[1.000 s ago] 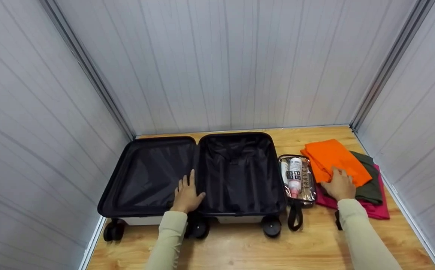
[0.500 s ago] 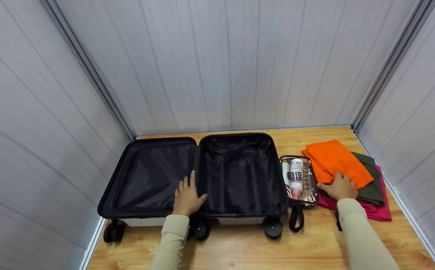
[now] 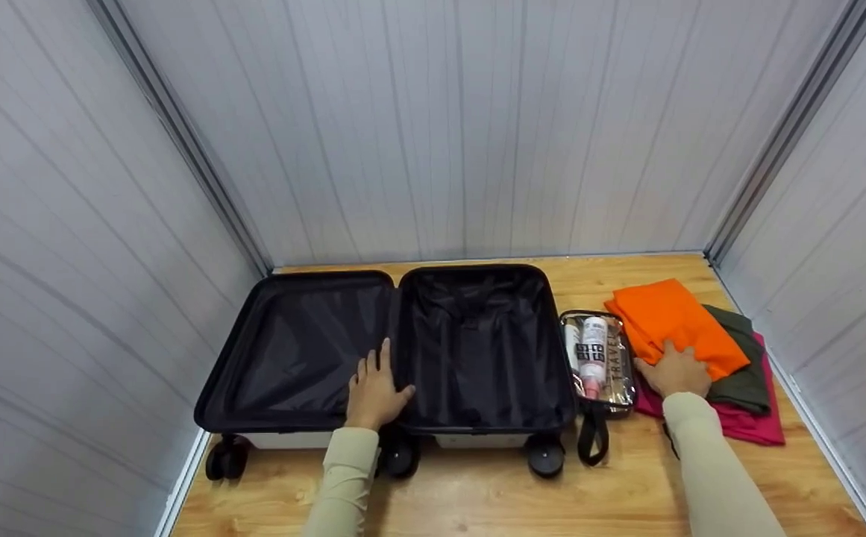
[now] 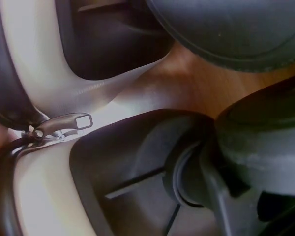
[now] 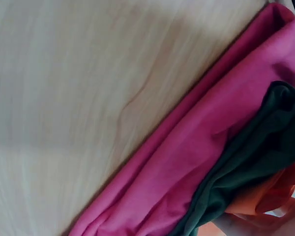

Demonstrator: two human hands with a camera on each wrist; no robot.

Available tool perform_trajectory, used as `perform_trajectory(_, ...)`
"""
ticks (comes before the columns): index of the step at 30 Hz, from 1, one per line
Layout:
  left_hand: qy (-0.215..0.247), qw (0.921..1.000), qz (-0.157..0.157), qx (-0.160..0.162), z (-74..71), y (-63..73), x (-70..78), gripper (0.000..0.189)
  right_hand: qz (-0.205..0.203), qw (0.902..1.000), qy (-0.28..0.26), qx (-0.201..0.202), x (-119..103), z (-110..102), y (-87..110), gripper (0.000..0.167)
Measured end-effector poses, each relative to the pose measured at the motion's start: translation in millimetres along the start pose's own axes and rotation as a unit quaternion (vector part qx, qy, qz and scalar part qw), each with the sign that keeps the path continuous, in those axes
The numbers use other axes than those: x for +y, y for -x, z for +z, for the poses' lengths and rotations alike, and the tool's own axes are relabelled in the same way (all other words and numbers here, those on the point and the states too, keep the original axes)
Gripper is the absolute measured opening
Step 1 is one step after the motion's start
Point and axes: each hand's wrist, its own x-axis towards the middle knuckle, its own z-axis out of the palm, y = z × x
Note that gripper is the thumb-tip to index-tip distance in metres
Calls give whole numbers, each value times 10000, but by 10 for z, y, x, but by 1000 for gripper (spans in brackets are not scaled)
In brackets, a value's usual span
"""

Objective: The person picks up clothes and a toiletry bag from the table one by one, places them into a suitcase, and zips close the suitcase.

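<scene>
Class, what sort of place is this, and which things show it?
Probably a small booth: pale panel walls, metal corner strips and a wood-look floor bearing an open suitcase.

One word to read: TRAVEL.
The word TRAVEL is in big dark letters on the clear bag (image 3: 618, 384), going from the bottom up to the top. A black, blocky mark (image 3: 591, 352) shows by the white bottle (image 3: 594, 330), but I can't tell what it says. The bottle's small print (image 3: 594, 339) is too blurry to read.
</scene>
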Motion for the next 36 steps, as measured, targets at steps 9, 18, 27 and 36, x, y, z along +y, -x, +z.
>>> perform_trajectory(9, 84, 10000, -31, -11, -1, 22, 32, 97, 237, 9992, -311, 28, 152, -107, -27, 62)
perform_trajectory(18, 55, 10000, -46, -10, 0, 19, 10, 98, 478, 9961, -621, -395, 155, -216, -85, 69)
perform_trajectory(27, 19, 10000, -71, -19, -3, 16, 4, 98, 672, 9820, -1123, -1362, 204, -424, -59, 81)
perform_trajectory(36, -5, 10000, -86, 11, 7, 24, -27, 99, 716, 9869, -1035, -1009, 183, -355, -7, 79)
